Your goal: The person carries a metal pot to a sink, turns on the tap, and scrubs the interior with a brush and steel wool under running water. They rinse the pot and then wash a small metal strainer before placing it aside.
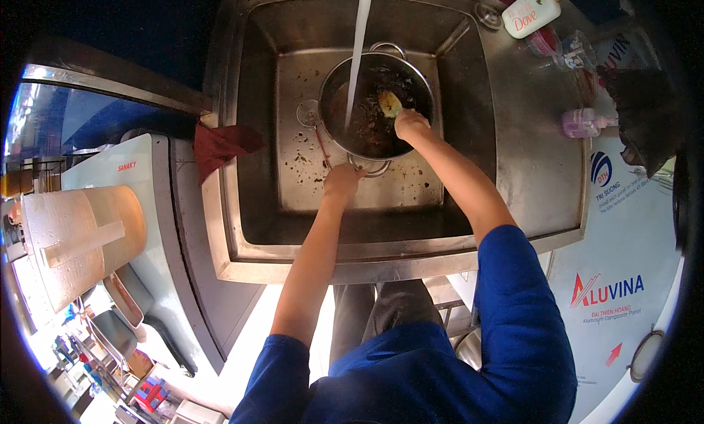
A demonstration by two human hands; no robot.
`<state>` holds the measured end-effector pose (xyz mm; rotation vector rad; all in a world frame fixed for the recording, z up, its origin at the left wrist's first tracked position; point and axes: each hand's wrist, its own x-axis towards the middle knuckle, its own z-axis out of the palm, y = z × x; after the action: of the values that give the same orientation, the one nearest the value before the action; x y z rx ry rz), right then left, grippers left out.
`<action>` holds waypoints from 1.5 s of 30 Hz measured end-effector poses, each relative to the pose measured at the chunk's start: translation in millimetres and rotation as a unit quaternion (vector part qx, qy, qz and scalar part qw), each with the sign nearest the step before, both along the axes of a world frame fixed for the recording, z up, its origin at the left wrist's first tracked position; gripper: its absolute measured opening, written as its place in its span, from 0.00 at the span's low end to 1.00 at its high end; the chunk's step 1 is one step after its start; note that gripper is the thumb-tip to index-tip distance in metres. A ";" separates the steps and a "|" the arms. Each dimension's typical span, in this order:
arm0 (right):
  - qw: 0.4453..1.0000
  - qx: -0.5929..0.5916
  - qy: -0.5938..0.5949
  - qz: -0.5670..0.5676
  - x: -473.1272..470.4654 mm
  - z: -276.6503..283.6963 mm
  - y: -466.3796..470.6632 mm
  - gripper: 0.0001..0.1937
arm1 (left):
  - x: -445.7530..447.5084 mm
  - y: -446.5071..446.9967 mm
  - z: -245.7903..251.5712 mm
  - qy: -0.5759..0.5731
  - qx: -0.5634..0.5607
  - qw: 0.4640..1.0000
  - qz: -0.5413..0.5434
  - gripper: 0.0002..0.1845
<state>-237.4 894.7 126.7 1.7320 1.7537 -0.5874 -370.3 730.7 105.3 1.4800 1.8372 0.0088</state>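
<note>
A round metal pot [432, 88] with two loop handles stands in a stainless steel sink [258, 193]. Dark, murky liquid with dark bits covers its inside. My left hand [342, 181] grips the pot's near loop handle [379, 171]. In my right hand [411, 124] is a yellowish scrubber [390, 103], held inside the pot; its exact kind is unclear. A stream of water [360, 33] runs down from above into the pot. Left of the pot, a small round strainer [308, 113] with a thin reddish handle lies on the sink floor among dark scraps.
A dark red cloth [225, 146] hangs over the sink's left rim. On the right ledge are a white Dove pump bottle [531, 12], clear plastic cups [575, 50] and a purple bottle [580, 123]. A large plastic bucket [82, 242] stands on a white Sanaky appliance [137, 160] at left.
</note>
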 end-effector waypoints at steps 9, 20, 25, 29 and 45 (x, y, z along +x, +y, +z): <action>0.975 -0.154 0.141 -0.083 43.9 -0.8 -16.8 0.15 | -2.8 -0.5 -30.1 -0.119 -0.088 0.981 0.126 0.22; 0.856 -0.054 0.439 -0.268 91.5 78.7 -124.4 0.24 | -16.0 17.6 20.3 -0.410 0.141 0.720 0.541 0.11; 0.835 -0.017 0.454 -0.311 93.8 112.6 -129.0 0.21 | -20.1 56.1 90.9 -0.144 0.314 0.871 0.349 0.15; 0.828 -0.010 0.454 -0.329 106.9 116.9 -138.3 0.22 | -4.8 70.9 115.9 -0.072 0.389 0.882 0.254 0.14; 0.789 0.083 0.435 -0.425 156.0 114.6 -160.6 0.18 | 6.1 34.9 147.7 0.014 0.492 0.869 -0.050 0.12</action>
<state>-81.4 734.2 241.3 2.6189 1.4190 -1.9191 -364.2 765.5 253.0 2.2334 1.8435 1.0137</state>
